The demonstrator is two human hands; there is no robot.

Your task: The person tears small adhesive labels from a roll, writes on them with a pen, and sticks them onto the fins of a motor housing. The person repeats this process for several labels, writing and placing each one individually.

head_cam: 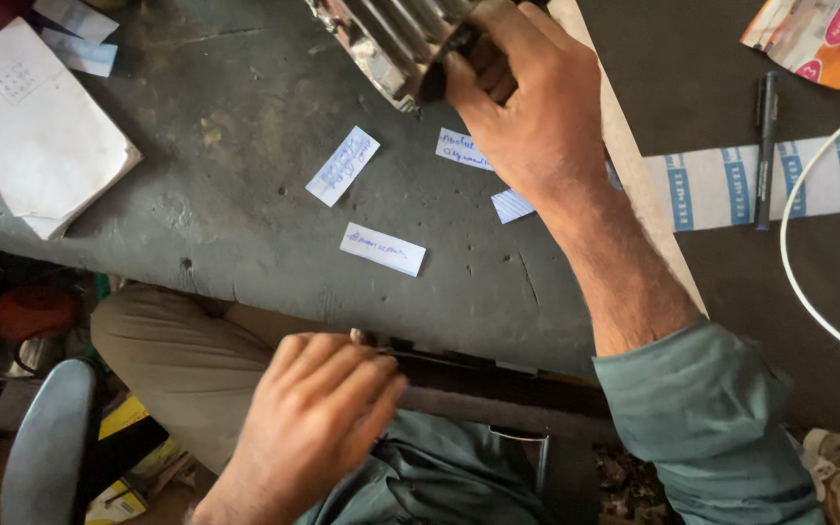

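From the head camera I see my right hand (522, 102) clamped on a ribbed metal part (391, 39) with a dark end, at the far edge of the rough grey table (235, 175). My left hand (318, 413), fingers loosely together, holds nothing at the near edge. Paper slips (382, 249) lie flat between.

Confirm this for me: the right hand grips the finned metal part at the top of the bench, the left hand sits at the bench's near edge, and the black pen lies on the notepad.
Not quite. The head view shows the pen lying across the white printed strip on the right, far from the notepad. The right hand does grip the finned metal part, and the left hand sits at the bench's near edge.
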